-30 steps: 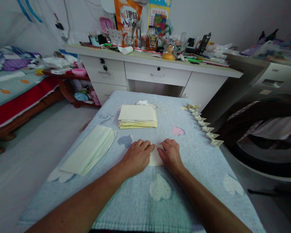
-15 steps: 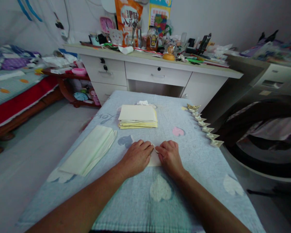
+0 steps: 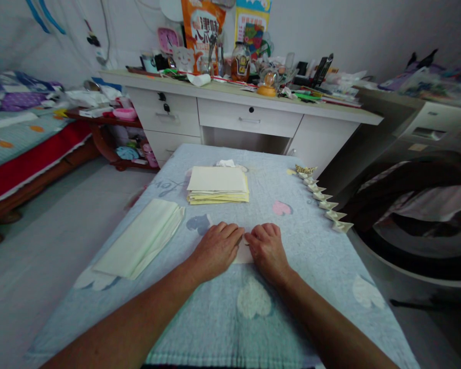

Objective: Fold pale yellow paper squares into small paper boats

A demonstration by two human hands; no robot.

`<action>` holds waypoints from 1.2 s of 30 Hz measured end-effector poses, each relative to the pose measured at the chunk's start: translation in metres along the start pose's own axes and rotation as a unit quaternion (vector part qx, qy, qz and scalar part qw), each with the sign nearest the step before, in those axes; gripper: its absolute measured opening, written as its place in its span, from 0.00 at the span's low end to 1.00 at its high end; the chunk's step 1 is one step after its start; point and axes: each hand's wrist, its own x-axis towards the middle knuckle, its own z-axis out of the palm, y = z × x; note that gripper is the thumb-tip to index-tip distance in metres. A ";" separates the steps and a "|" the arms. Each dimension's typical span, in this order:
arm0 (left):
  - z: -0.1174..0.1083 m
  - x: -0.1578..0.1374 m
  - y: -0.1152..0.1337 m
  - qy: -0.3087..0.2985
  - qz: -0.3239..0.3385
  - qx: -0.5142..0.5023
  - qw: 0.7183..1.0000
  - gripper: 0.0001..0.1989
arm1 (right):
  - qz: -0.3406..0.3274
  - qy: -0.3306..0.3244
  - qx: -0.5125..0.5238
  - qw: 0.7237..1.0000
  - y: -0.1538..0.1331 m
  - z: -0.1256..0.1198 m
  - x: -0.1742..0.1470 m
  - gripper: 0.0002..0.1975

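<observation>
A small cream piece of paper (image 3: 244, 254) lies flat on the cloth-covered table, mostly hidden under my fingers. From its left side my left hand (image 3: 221, 248) presses on it, fingers closed together at its far edge. Opposite, my right hand (image 3: 268, 249) has its fingers bent and pinched on the paper, the fingertips of both hands nearly meeting. Beyond them sits a stack of cream and yellow paper sheets (image 3: 217, 180). Left of my arm is a pile of pale green folded paper (image 3: 142, 237). A row of folded paper boats (image 3: 329, 205) runs along the right edge.
The table has a blue patterned cloth (image 3: 200, 318). Behind it stands a white desk (image 3: 249, 115) crowded with a jar (image 3: 241, 62), an orange bag and other clutter. A washing machine (image 3: 418, 133) is at the right, a bed (image 3: 34, 143) at the left.
My right fingers have shifted slightly on the paper, its far edge now lower under the fingertips. Both hands stay in nearly the same place.
</observation>
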 end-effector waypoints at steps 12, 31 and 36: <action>0.005 0.001 0.004 0.001 -0.001 0.052 0.999 0.17 | -0.016 -0.015 -0.019 1.000 -0.001 0.000 -0.001 0.06; 0.005 0.000 0.005 -0.001 -0.005 0.065 0.998 0.16 | -0.015 -0.017 -0.003 1.000 -0.002 0.000 -0.002 0.07; 0.004 0.001 0.005 0.003 -0.010 0.061 0.998 0.16 | -0.013 -0.021 -0.005 1.000 -0.002 -0.001 -0.001 0.07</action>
